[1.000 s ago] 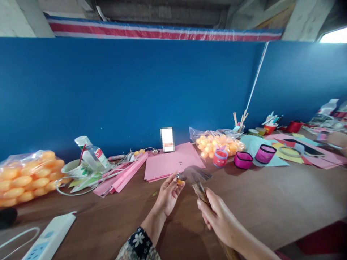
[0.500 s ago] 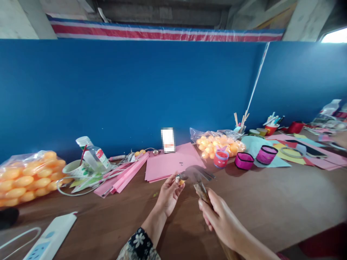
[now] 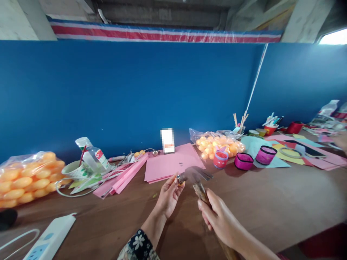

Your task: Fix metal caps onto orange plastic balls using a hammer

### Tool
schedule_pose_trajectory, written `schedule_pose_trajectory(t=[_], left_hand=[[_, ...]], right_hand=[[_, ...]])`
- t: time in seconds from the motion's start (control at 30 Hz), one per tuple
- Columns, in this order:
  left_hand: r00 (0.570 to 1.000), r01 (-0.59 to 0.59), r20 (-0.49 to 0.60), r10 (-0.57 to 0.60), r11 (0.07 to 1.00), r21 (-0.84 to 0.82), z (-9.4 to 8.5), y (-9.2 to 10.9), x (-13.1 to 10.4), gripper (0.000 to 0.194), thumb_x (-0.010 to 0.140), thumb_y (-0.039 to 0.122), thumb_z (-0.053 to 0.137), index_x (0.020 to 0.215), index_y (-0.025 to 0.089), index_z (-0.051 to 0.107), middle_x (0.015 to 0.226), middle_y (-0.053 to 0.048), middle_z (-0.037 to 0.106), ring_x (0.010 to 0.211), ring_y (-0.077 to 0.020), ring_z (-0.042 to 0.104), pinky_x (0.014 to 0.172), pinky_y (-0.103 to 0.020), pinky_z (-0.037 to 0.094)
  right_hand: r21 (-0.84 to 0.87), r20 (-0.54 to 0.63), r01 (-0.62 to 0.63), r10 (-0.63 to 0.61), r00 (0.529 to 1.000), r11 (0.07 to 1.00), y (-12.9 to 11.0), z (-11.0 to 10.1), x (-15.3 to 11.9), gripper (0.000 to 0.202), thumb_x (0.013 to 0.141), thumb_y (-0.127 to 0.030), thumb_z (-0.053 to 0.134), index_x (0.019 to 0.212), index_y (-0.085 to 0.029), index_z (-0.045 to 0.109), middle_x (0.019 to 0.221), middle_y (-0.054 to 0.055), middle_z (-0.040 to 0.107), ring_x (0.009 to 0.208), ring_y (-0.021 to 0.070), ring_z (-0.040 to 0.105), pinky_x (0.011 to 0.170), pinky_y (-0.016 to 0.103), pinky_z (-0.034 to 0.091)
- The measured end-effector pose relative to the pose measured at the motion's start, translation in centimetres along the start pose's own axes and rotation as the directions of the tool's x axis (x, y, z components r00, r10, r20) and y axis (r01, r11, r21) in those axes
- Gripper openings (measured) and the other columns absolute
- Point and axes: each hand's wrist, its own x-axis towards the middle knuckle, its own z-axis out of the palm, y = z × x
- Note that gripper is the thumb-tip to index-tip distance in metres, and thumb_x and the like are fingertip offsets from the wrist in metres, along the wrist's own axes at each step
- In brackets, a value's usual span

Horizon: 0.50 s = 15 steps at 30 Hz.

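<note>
My left hand (image 3: 168,199) pinches a small shiny silver ball (image 3: 180,179) between thumb and fingertips. A bit of orange shows under the ball, too small to name. My right hand (image 3: 217,213) is wrapped round the wooden handle of a claw hammer (image 3: 200,190). The hammer's dark head (image 3: 192,174) points left, its face at the silver ball; whether they touch I cannot tell. The claw points right. Both hands are above the brown table (image 3: 260,202), just in front of a stack of pink paper (image 3: 165,167).
Bags of orange balls (image 3: 29,178) stand left and behind (image 3: 221,144). A bottle (image 3: 93,155), a cup (image 3: 73,169) and pink strips (image 3: 130,174) lie left. A power strip (image 3: 51,234) is near front left. Purple bands (image 3: 244,161) and a phone (image 3: 306,148) lie right.
Very little differs. The hammer head and silver ball have barely shifted, and less orange shows under the ball. Both hands keep their grip.
</note>
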Motion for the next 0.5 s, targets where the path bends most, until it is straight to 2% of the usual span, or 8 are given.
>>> schedule_pose_trajectory(t=[0.3,0.5], left_hand=[[0.999,0.006,0.037,-0.008,0.999,0.051,-0.03,0.10,0.06,0.032,0.070,0.016,0.067,0.101,0.019,0.062,0.094,-0.004,0.068,0.083,-0.0127,0.064,0.077,-0.022,0.048],[0.998,0.013,-0.065,-0.012,1.000,0.015,-0.01,0.27,0.08,0.029,0.073,0.021,0.063,0.101,0.015,0.063,0.095,-0.008,0.069,0.086,-0.0167,0.065,0.083,-0.027,0.049]], right_hand=[[0.001,-0.009,0.003,-0.003,1.000,1.000,-0.18,0.00,-0.10,0.017,0.088,-0.033,0.038,0.077,-0.020,0.038,0.050,-0.008,0.041,0.041,0.0073,0.041,0.041,0.017,0.035],[0.001,-0.009,0.002,-0.002,1.000,1.000,0.04,-0.06,-0.15,0.017,0.088,-0.033,0.038,0.077,-0.021,0.038,0.050,-0.008,0.042,0.040,0.0073,0.041,0.039,0.017,0.036]])
